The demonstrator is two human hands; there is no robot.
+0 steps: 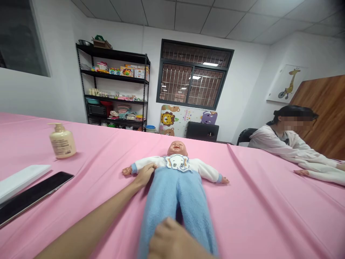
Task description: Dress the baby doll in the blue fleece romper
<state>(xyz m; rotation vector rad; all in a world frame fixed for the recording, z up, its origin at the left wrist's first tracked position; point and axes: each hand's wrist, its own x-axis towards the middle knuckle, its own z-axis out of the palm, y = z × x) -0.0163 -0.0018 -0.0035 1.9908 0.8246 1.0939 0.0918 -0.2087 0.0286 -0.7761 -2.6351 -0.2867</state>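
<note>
A baby doll (176,180) lies on its back on the pink-covered table, head away from me and arms spread. It wears a white top with an elephant bib (177,163) and fluffy light blue trousers (164,194). My left hand (145,174) is at the doll's side, just below its arm, with curled fingertips against the clothing at the waist. My right hand (172,239) is closed over the lower trouser legs, close to the camera and slightly blurred. What lies inside its fingers is hidden.
On the left stand a cream pump bottle (62,142), a white flat box (24,180) and a dark phone (35,194). Another person (285,144) sits at the right, beside another doll's arm (320,174). Shelves (115,77) with goods line the back wall.
</note>
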